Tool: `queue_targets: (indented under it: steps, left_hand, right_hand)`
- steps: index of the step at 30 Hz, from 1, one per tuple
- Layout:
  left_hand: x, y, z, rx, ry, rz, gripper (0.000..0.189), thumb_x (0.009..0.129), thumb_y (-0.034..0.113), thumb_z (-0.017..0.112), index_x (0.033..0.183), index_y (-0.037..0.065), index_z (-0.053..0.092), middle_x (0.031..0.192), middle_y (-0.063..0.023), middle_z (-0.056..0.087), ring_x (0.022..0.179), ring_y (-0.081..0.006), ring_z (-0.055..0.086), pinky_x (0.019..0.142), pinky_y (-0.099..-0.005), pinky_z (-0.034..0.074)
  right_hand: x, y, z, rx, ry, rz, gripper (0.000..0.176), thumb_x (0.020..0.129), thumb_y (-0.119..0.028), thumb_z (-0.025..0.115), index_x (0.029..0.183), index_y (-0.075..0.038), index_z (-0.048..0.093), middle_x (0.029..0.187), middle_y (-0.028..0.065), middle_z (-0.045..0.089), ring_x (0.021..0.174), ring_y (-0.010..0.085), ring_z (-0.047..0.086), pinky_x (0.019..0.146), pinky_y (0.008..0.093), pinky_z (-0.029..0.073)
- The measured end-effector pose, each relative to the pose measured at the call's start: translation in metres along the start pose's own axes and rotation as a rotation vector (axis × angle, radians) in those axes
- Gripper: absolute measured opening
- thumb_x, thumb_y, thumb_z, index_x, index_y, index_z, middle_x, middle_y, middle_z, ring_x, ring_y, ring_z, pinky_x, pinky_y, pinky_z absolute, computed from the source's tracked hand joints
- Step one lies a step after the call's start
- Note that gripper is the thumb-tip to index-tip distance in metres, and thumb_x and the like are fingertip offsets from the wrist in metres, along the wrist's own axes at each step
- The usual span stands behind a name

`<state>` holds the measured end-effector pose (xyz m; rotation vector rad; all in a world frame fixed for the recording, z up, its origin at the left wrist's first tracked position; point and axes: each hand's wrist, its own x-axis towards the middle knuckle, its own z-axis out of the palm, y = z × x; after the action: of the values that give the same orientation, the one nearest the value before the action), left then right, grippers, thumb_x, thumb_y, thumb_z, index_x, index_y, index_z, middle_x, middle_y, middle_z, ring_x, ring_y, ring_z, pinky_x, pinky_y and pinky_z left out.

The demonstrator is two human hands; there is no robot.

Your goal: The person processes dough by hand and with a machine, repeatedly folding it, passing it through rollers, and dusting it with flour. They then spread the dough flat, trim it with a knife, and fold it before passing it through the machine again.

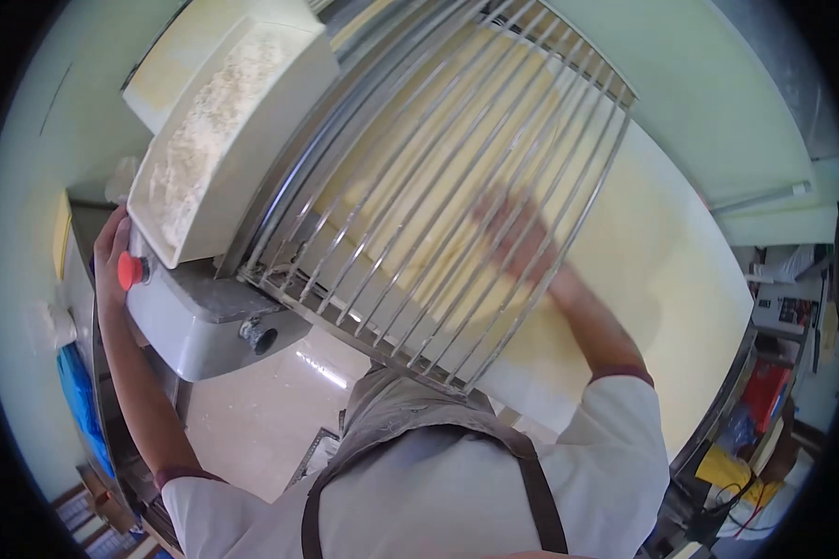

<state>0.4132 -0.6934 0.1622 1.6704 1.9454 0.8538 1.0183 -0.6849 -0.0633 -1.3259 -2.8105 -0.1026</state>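
Observation:
A wide, pale yellow sheet of dough (662, 270) lies on the belt of a dough sheeter and runs back under its barred metal guard (438, 186). Behind the bars, my right hand (517, 238) is low over the dough, its fingers smeared by motion and partly covered by the rods. My left hand (112, 247) rests along the outer side of the grey machine housing (205, 326), fingers stretched upward beside the red push button (131, 271). A cream tray (280, 121) holding white flour (219, 121) sits on top of the machine, just above that hand.
A black knob (259, 335) sticks out of the housing's front. Below lies a light tiled floor (252, 410). Shelves with a red container (766, 391) and a yellow item (732, 473) stand at the right. A blue plastic bag (84, 401) hangs at the left.

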Motion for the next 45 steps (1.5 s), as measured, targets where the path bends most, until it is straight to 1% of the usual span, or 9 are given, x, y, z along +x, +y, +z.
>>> queue_targets:
  steps: [1,3,5,11,14,21,26,30,45]
  left_hand:
    - [0.000,0.003,0.003,-0.023,0.006,0.013,0.039,0.098,0.022,0.050,0.126,-0.005,0.053,0.121,-0.0124,0.060,0.114,-0.0169,0.053,0.101,-0.0290,0.037]
    - [0.000,-0.004,0.004,-0.114,0.018,-0.019,0.038,0.097,0.021,0.050,0.125,-0.004,0.054,0.119,-0.0112,0.061,0.111,-0.0159,0.054,0.099,-0.0283,0.038]
    - [-0.001,-0.002,0.008,-0.245,0.032,-0.052,0.035,0.097,0.017,0.051,0.124,-0.004,0.056,0.115,-0.0091,0.062,0.106,-0.0139,0.056,0.095,-0.0273,0.040]
    - [-0.005,0.027,0.015,-0.148,0.015,0.051,0.028,0.095,0.016,0.051,0.113,-0.002,0.061,0.105,-0.0056,0.064,0.099,-0.0111,0.055,0.091,-0.0255,0.041]
    - [-0.006,0.033,0.016,-0.096,0.011,0.103,0.026,0.094,0.018,0.052,0.110,0.000,0.062,0.099,-0.0055,0.065,0.095,-0.0127,0.057,0.088,-0.0264,0.043]
    - [-0.018,0.015,0.012,0.111,0.176,0.143,0.045,0.085,0.043,0.057,0.123,0.018,0.060,0.107,-0.0204,0.066,0.105,-0.0331,0.061,0.091,-0.0371,0.046]
    - [-0.084,-0.060,0.021,-0.316,0.409,0.351,0.049,0.094,0.033,0.053,0.129,-0.001,0.050,0.121,-0.0181,0.059,0.113,-0.0283,0.055,0.100,-0.0367,0.039]
    - [-0.150,-0.167,0.033,-0.694,-0.480,0.059,0.061,0.078,0.054,0.069,0.106,0.000,0.060,0.089,-0.0063,0.061,0.087,-0.0167,0.058,0.078,-0.0323,0.046]
    - [-0.168,-0.186,0.081,-0.455,0.097,0.309,0.036,0.063,0.034,0.082,0.072,0.004,0.064,0.062,-0.0118,0.062,0.055,-0.0270,0.062,0.054,-0.0351,0.047]
  right_hand:
    - [-0.006,-0.024,-0.007,0.784,-0.053,-0.016,0.061,0.091,-0.040,0.042,0.145,-0.015,0.032,0.152,0.0065,0.029,0.142,0.0273,0.021,0.115,0.0510,0.010]
    - [-0.023,-0.052,-0.018,1.105,-0.161,-0.049,0.060,0.091,-0.043,0.039,0.144,-0.017,0.033,0.152,0.0052,0.029,0.142,0.0259,0.020,0.116,0.0493,0.008]
    - [-0.040,-0.049,-0.028,0.163,-0.194,-0.074,0.060,0.090,-0.045,0.039,0.143,-0.017,0.034,0.152,0.0050,0.029,0.142,0.0266,0.020,0.116,0.0483,0.007]
    - [-0.119,-0.009,-0.057,0.159,0.230,0.856,0.059,0.087,-0.011,0.058,0.140,0.001,0.034,0.143,0.0207,0.037,0.137,0.0371,0.027,0.112,0.0519,0.017]
    - [-0.100,-0.050,-0.094,0.215,0.547,0.916,0.054,0.089,-0.010,0.056,0.138,0.001,0.036,0.141,0.0201,0.041,0.135,0.0381,0.030,0.112,0.0497,0.020]
    - [0.088,-0.261,-0.153,1.051,0.713,0.205,0.043,0.088,-0.013,0.056,0.127,0.001,0.049,0.134,0.0203,0.048,0.130,0.0330,0.041,0.110,0.0414,0.027]
    - [0.151,-0.319,-0.122,1.602,0.827,0.505,0.049,0.099,-0.035,0.039,0.125,0.004,0.052,0.111,0.0134,0.062,0.103,0.0216,0.058,0.092,0.0326,0.041]
    - [0.157,-0.333,-0.138,1.835,0.939,0.646,0.046,0.099,-0.040,0.039,0.114,0.001,0.057,0.105,0.0104,0.063,0.099,0.0176,0.057,0.090,0.0335,0.043]
    - [0.170,-0.353,-0.160,1.839,1.045,0.650,0.034,0.100,-0.037,0.039,0.085,-0.011,0.054,0.077,0.0001,0.059,0.073,0.0097,0.056,0.071,0.0273,0.048]
